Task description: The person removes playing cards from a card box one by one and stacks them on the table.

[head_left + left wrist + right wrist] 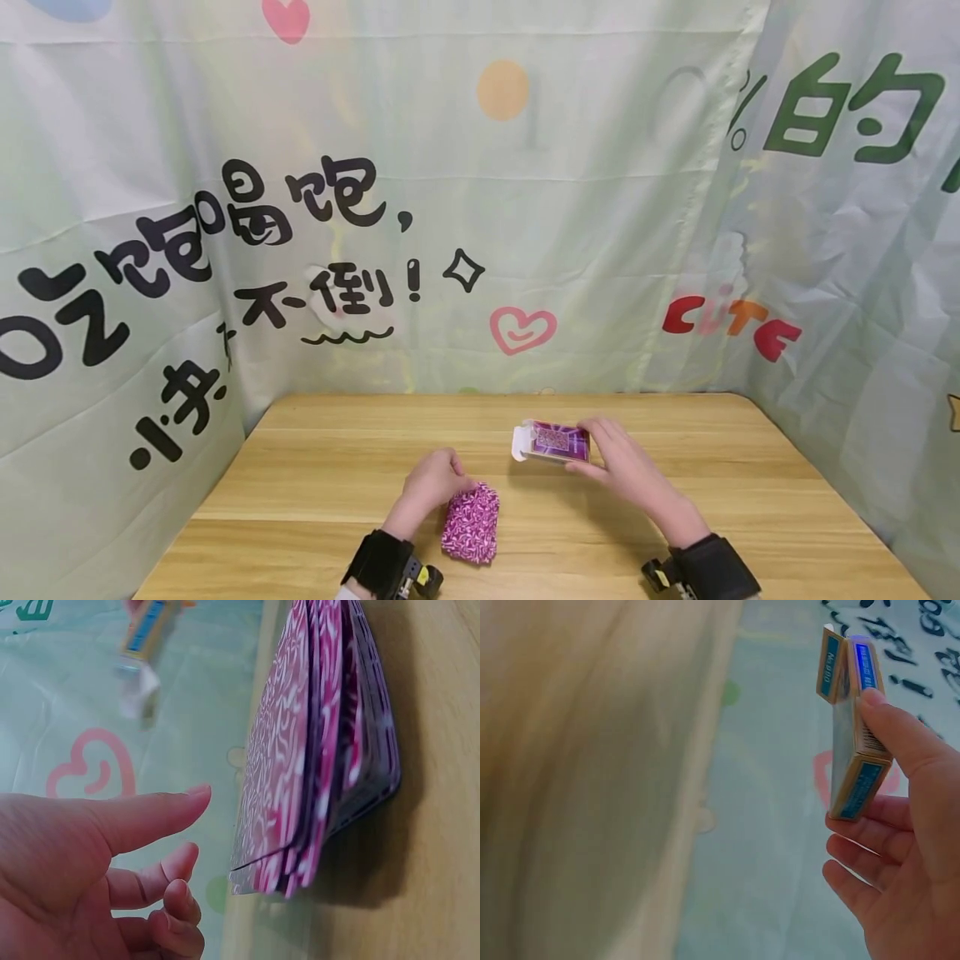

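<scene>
A pile of playing cards (471,523) with a pink-and-white swirl back lies on the table, its layers slightly uneven in the left wrist view. Beside its far left edge is my left hand (435,482). In the left wrist view, a gap shows between the thumb (161,817) and the cards (277,765), and nothing is held. My right hand (622,467) grips a purple card box (558,442) by its right end, between thumb and fingers. The box is raised off the table, its white flap open toward the left.
The wooden table (360,425) reaches back to a printed cloth curtain (600,250), which also hangs along both sides. Black bands with small cameras sit on the left wrist (382,562) and right wrist (712,567).
</scene>
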